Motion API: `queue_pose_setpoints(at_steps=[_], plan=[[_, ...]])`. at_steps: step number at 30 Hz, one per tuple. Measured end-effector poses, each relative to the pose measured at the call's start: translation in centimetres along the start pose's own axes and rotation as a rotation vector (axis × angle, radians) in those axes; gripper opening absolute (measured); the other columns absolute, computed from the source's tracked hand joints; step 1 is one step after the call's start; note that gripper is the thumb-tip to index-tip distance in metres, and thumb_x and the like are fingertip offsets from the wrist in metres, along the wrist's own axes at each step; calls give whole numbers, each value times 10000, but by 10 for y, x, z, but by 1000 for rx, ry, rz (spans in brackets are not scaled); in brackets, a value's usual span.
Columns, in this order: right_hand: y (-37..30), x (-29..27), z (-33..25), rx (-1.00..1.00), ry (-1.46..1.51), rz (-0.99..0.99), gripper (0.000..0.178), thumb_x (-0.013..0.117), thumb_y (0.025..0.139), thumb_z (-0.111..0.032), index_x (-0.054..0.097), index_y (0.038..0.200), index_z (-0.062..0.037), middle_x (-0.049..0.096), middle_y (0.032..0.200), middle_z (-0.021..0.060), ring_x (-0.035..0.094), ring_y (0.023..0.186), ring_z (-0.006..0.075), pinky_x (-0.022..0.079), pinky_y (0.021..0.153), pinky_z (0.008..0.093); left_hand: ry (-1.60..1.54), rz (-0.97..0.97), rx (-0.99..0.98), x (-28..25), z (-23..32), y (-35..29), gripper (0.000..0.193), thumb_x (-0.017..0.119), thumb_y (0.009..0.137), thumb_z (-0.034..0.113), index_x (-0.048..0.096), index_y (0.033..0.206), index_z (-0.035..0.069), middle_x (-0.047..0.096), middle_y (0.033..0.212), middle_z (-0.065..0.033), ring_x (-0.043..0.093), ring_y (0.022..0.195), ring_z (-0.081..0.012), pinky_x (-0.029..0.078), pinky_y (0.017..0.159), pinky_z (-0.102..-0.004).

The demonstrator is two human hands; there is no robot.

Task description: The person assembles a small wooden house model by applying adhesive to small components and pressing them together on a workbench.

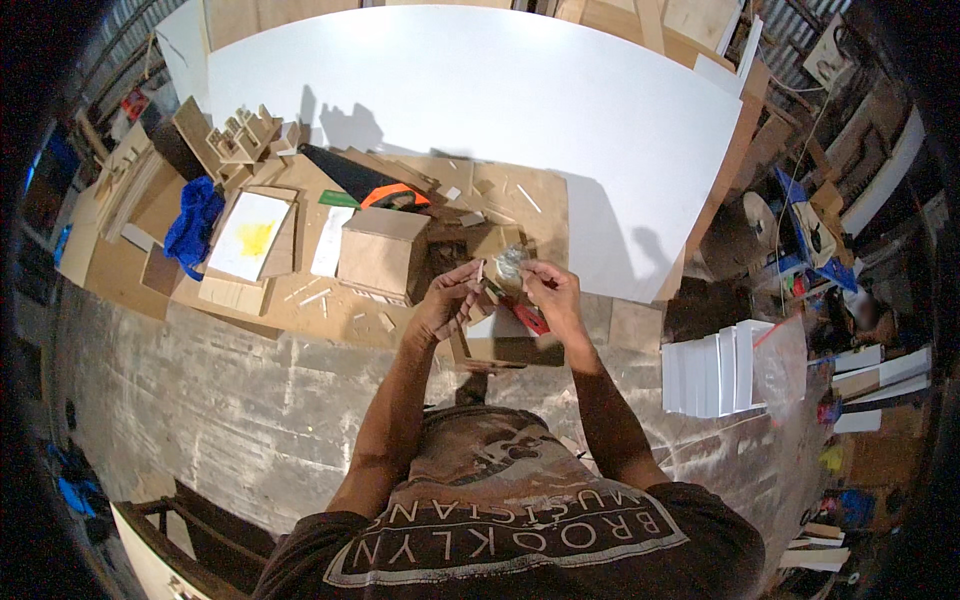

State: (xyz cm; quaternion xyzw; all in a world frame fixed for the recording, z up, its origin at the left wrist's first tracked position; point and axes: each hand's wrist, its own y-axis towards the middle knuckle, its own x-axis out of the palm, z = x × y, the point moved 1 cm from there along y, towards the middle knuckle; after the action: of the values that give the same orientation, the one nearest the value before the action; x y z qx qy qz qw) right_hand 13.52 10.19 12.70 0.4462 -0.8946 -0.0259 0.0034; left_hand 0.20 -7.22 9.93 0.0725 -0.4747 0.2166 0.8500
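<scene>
Close together over the workbench point(543, 192) — left hand point(449, 300) pinches a sliver point(480, 269), right hand point(553, 294) plastic point(508, 262).

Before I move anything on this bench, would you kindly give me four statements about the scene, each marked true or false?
1. The crumpled blue cloth lies left of the yellow-stained white sheet. True.
2. The crumpled clear plastic is at the left hand's fingertips. False: the plastic is at the fingertips of the right hand.
3. The upright white panels stand to the person's right. True.
4. The orange-and-black saw handle rests on the blue cloth. False: the saw handle is just beyond the brown wooden box.
</scene>
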Motion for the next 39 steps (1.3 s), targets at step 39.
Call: queue_pose_setpoints(at_steps=[39], plan=[[-62,63,13,-51,421,117,249,650,902,-38,589,1138,10,648,993,56,625,903,130,504,801,266,188,234,31,16,-30,-34,349,609,910,28,569,1249,-49,667,1037,-83,614,853,-150,499,777,-269]])
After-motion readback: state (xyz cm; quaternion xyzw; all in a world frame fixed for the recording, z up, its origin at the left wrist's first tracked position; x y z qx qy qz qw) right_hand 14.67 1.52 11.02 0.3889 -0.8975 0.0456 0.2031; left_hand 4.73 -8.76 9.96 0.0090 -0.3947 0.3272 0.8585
